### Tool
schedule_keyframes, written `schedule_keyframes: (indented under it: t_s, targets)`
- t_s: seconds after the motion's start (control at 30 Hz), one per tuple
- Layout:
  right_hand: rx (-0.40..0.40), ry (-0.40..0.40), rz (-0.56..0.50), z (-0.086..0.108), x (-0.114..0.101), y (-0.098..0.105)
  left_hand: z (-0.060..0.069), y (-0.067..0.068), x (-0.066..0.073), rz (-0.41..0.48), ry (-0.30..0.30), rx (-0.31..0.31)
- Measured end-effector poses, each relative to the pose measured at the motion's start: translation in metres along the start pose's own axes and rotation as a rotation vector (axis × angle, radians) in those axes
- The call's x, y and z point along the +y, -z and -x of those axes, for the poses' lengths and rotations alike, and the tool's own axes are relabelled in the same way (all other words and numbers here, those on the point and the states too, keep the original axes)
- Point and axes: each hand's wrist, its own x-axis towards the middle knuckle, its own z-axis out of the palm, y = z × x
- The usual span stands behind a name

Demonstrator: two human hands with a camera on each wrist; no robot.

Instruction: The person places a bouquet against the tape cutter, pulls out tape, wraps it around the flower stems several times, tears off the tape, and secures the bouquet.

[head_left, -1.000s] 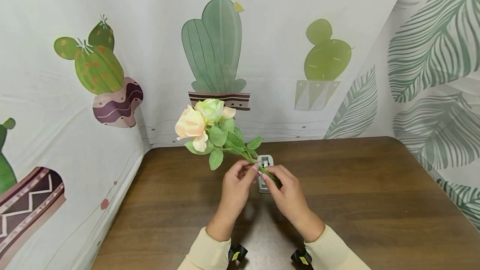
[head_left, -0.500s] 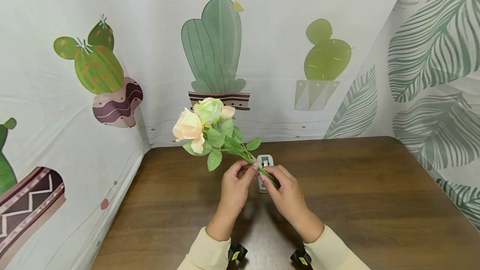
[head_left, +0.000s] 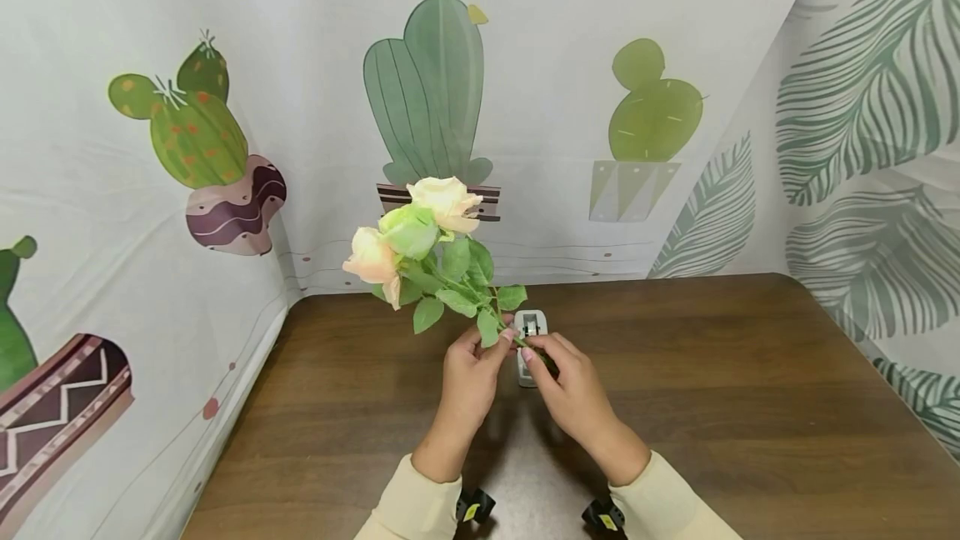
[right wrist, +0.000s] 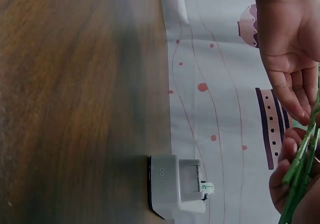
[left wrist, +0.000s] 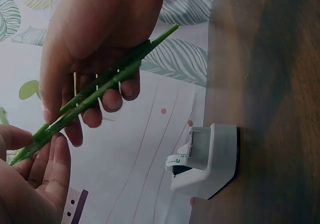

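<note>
Several roses are bunched together in the head view: a peach rose (head_left: 372, 257), a pale green rose (head_left: 411, 232) and a cream rose (head_left: 447, 202), with green leaves (head_left: 457, 261). My left hand (head_left: 471, 373) pinches the stems just below the leaves. Lower down, my right hand (head_left: 573, 390) grips the stems near their cut ends. In the left wrist view the green stems (left wrist: 95, 93) lie side by side across the right hand's fingers. Behind and below the hands, a grey tape dispenser (head_left: 531, 323) stands on the table, partly covered by them.
The brown wooden table (head_left: 712, 390) extends to both sides of the hands. At its back and left hangs a white cloth (head_left: 555, 107) printed with cacti and leaves. A tape end (left wrist: 176, 161) with green print sticks out of the dispenser.
The bunch has turned between the fingers: the cream rose now shows fully at the upper right, and the leaves have shifted. Both hands remain in nearly the same place.
</note>
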Motion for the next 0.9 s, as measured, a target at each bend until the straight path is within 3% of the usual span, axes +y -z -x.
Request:
schedule_keyframes:
  t_s: [0.23,0.53,0.9]
  targets:
    - [-0.056,-0.059,0.007,-0.0001,-0.0012,0.0014,0.0005,0.0,0.0032,-0.037,0.023,0.058]
    - [-0.094,-0.113,-0.032,0.0001,-0.0017,0.0011,0.0008,0.0031,0.0065,0.045,-0.022,-0.025]
    - [-0.076,-0.08,-0.045,0.0005,-0.0033,0.0014,-0.0017,0.0012,0.0037,0.048,-0.022,-0.009]
